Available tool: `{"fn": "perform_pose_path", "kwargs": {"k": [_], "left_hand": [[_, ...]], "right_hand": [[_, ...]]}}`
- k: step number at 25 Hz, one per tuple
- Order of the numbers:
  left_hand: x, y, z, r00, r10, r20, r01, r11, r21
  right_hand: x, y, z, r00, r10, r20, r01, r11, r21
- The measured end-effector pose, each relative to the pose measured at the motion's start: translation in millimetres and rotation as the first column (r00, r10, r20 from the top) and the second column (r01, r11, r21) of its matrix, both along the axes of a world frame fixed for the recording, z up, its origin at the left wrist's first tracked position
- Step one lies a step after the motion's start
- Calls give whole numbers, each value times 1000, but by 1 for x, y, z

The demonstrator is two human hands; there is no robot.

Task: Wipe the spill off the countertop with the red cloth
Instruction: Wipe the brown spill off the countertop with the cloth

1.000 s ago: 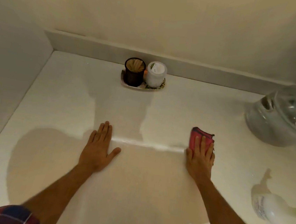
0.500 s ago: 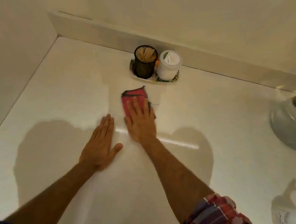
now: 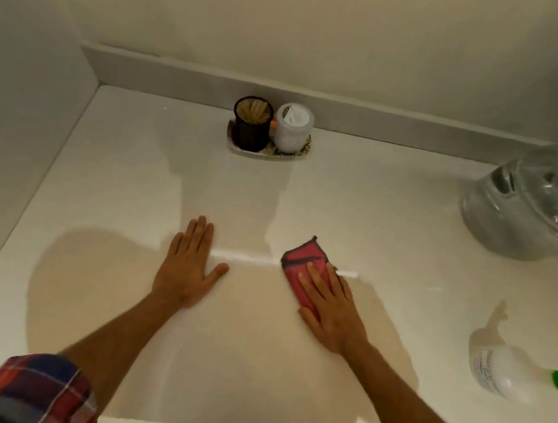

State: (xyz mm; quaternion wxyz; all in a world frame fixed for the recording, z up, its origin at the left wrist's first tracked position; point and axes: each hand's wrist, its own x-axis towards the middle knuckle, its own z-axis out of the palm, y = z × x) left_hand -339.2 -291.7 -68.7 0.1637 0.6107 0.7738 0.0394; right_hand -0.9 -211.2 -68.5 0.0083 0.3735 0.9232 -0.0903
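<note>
The red cloth (image 3: 303, 265) lies flat on the white countertop (image 3: 119, 177), right of centre. My right hand (image 3: 329, 306) presses down on its near half with fingers spread, palm flat. My left hand (image 3: 189, 267) rests flat and open on the countertop to the left, holding nothing. A thin bright streak (image 3: 241, 258) runs on the surface between the two hands. I cannot make out a distinct spill.
A small tray (image 3: 266, 153) at the back wall holds a dark cup of sticks (image 3: 252, 122) and a white jar (image 3: 293, 126). A large clear water bottle (image 3: 529, 203) lies at the right. A white spray bottle (image 3: 508, 373) lies near the right edge.
My right hand slid the cloth left and back toward the tray, then back right and nearer. The left hand stayed flat in place.
</note>
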Motion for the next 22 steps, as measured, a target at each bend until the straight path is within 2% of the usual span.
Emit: {"fn": "perform_pose_path", "kwargs": {"k": [3,5,7,10,14,16,18,20,22], "left_hand": [[-1,0,-3,1000,6,-10,-6,1000,5],[-1,1,-3,1000,9,3,-9,1000,6],[-1,3,-4,999,15,34,-16,1000,25],[-1,4,-1,998,11,61,-13,999,44],[3,16,3,987,68,146,-84,991,107],[21,3,23,985,20,173,-57,976,208],[10,3,16,982,28,186,-57,987,152],[3,-4,5,989,31,144,-44,995,89],[-10,-3,-3,990,32,140,-31,999,-4]], "right_hand": [[-6,47,-2,981,-192,24,192,981,-1],[-39,76,-6,946,-323,4,323,946,12],[-83,99,-7,926,-375,-37,376,927,8],[-149,102,-1,960,-273,-67,270,962,-45],[-204,58,1,983,61,-174,-75,994,-77],[-178,18,23,975,129,-183,-139,989,-46],[-166,5,18,963,175,-205,-192,979,-66],[-139,-12,4,964,218,-153,-231,970,-75],[-112,-13,-8,972,194,-133,-210,970,-120]]}}
